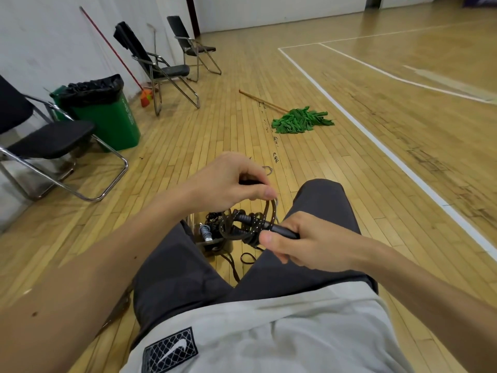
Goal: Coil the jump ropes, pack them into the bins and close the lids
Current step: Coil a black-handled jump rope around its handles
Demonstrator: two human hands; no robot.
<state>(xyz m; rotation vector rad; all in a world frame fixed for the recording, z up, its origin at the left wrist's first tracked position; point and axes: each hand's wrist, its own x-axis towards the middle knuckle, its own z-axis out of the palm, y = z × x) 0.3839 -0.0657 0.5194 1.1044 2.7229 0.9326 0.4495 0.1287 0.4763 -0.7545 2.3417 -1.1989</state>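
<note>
Gym floor point(242, 76): bin point(215, 244) half-hidden between legs point(322, 200); left hand point(228, 181), right hand point(312, 243) grip rope point(252, 227).

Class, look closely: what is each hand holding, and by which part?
Both hold one jump rope. The right hand grips its black handle; the left hand pinches the cord at the top of the coil.

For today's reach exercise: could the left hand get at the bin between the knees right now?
Probably yes: the bin sits close below the left hand, but its fingers pinch the jump rope hanging between.
</note>
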